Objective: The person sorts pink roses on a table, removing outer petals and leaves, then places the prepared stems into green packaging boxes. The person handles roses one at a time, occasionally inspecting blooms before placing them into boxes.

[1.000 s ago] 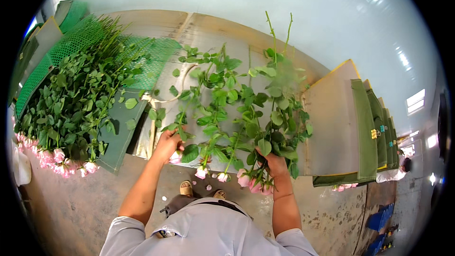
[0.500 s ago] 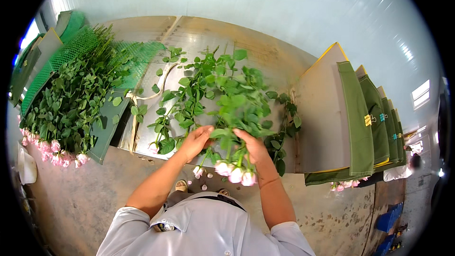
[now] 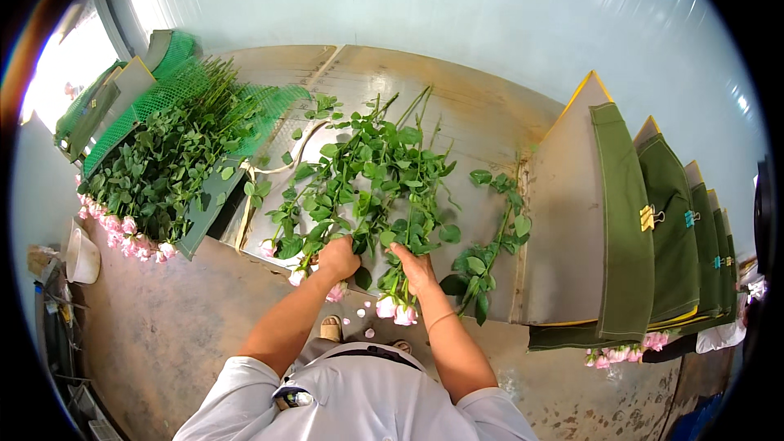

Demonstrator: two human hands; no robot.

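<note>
Pink roses with leafy green stems lie across a metal table, blooms toward me at its near edge. My left hand is closed in a fist round rose stems just above the blooms; its fingertips are hidden. A pink rose hangs just below that fist, and another rose is to its left. My right hand curls round the stems of pale pink roses, whose heads hang below it over the edge. Leaves cover part of its fingers.
To the left, a large rose bundle lies on green netting. A separate leafy stem rests right of my hands. Green-covered boards with clips stand at the right. A white bucket is on the floor at left.
The roses in my right hand have come down onto the table among the other stems. My left hand has closed into a fist near the left blooms. The view has shifted slightly.
</note>
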